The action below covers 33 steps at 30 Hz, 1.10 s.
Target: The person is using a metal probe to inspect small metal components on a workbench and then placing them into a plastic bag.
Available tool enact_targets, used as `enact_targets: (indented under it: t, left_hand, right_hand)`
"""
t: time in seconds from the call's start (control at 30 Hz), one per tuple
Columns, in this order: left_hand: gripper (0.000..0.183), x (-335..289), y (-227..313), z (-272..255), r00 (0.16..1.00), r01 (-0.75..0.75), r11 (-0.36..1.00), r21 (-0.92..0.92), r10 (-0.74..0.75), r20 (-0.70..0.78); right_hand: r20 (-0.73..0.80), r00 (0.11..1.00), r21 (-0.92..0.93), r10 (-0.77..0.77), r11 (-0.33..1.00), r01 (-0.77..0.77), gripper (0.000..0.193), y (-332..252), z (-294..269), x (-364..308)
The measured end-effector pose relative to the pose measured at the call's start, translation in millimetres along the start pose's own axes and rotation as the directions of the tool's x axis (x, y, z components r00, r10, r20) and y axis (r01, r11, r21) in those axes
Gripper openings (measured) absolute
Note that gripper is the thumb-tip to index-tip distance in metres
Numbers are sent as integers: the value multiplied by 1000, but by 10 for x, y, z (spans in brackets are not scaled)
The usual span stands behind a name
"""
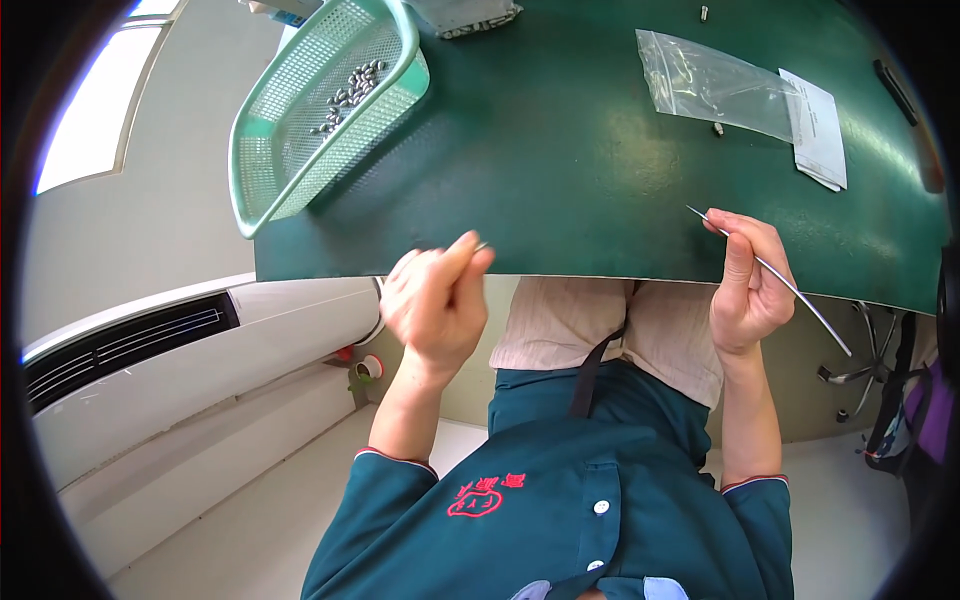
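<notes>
My left hand (437, 300) is closed in a pinch above the table's near edge. Between thumb and forefinger shows the tip of a small metal piece (482, 246), mostly hidden by the fingers. Further right, my right hand (750, 275) grips a thin pointed metal rod (812, 312) like a pen. Its sharp end points up and left, toward the table's middle; the other end sticks out past the palm. The two hands are well apart. At the far left, a light green plastic basket (300, 190) holds several small silver metal parts (352, 92).
On the green table (560, 190), a clear zip bag (715, 90) overlaps white papers (820, 130) at the right. Small metal pieces lie near the bag (718, 129) and at the far edge (704, 13). A black pen-like object (895, 92) rests far right.
</notes>
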State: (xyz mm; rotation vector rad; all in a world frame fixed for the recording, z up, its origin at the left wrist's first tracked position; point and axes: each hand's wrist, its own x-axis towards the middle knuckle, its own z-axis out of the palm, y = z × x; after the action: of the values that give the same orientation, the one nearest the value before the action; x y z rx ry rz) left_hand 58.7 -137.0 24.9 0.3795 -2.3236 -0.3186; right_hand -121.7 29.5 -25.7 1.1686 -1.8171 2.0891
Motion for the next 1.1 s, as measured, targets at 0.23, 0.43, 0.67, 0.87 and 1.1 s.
enact_targets:
  t: [0.23,0.43,0.67,0.87,1.1]
  left_hand:
    - [15,-75,-75,-73,996,-82,996,-17,81,-31]
    - [17,-85,49,-172,999,-11,999,35,12,-41]
    - [13,-85,32,-142,997,-64,997,-36,65,32]
    - [7,-114,368,-103,950,228,890,-396,-114,291]
    - [24,-676,805,853,186,639,-753,154,346,920]
  right_hand:
    - [-4,1000,4,23,1000,-23,5,-10,9,-26]
    - [6,1000,-29,15,999,-15,5,10,16,-17]
    - [46,999,-10,7,1000,-6,7,13,8,5]
    - [62,992,-132,-107,985,114,25,-289,-266,27]
    - [373,925,-370,69,925,80,17,-963,-847,-365]
